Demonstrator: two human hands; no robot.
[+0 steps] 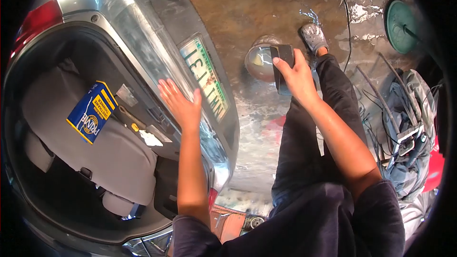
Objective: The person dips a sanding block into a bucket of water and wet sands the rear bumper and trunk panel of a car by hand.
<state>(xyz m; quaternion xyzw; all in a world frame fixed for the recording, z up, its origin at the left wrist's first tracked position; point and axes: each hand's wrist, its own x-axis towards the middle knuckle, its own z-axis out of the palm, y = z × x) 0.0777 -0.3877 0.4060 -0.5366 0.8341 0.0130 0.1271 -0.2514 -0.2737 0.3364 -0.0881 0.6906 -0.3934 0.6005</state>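
My left hand [181, 104] lies palm down on the wet, scuffed bumper [138, 31] of a car, its fingers stretched and the thumb apart. Held in my right hand [299, 76] is a dark rectangular sanding block [283, 53], gripped between thumb and fingers above the floor. Just beyond the block, a round basin of water [249, 70] stands on the ground, partly hidden by it. Something pale yellow [258, 60] shows in the basin. The licence plate [203, 77] is on the car's rear, right of my left hand.
The open trunk holds a blue-and-yellow urethane thinner container [93, 112] and grey seat backs [114, 150]. A dark cable [349, 24] crosses the wet floor [228, 0]. A green round base [397, 26] and grey sheeting [414, 95] over metal legs stand right. My clog [314, 38] is near the basin.
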